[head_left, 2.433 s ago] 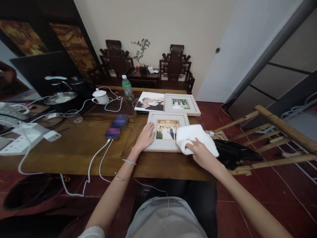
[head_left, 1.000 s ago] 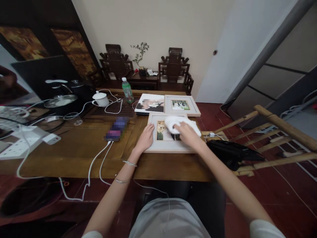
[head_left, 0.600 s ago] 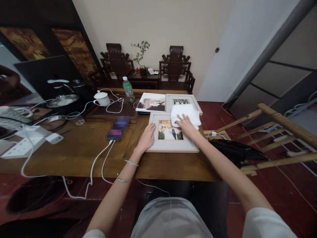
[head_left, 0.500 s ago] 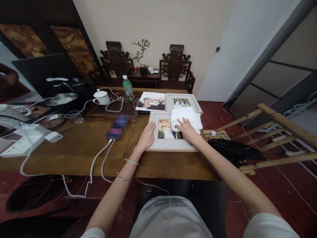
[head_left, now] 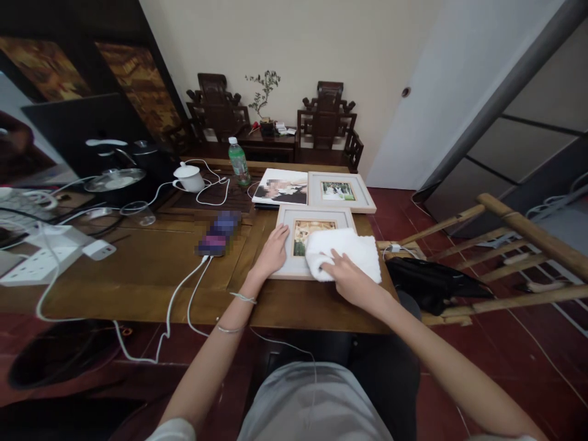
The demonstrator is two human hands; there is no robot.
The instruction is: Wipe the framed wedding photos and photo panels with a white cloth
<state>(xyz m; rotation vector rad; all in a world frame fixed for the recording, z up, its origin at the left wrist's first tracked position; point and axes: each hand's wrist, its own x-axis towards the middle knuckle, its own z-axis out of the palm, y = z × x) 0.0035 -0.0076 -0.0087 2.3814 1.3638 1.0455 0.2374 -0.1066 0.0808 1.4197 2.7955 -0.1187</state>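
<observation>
A light-framed picture frame (head_left: 285,268) lies flat near the table's front edge, a photo inside its pale mat. My left hand (head_left: 274,252) grips the frame's left edge, fingers over the rim. Bunched under the fingers of my right hand (head_left: 351,275) is a folded white cloth (head_left: 356,248). The cloth covers the lower right of the frame and hangs past its right side. Just behind lie a second picture frame (head_left: 362,195) with a green-toned photo and, left of it, a white-bordered photo print (head_left: 287,177) on a dark stack.
Left on the wooden table (head_left: 151,275) are a phone (head_left: 218,233) with white cables, a green bottle (head_left: 238,162), a lidded white cup (head_left: 189,179), a plastic cup (head_left: 140,214) and a power strip (head_left: 46,263). A bamboo rack (head_left: 528,226) and black bag (head_left: 427,285) stand right.
My right hand has drawn the cloth toward me, from the frame's upper right to its lower right. The rear frame's photo is uncovered now. My left hand stays in place.
</observation>
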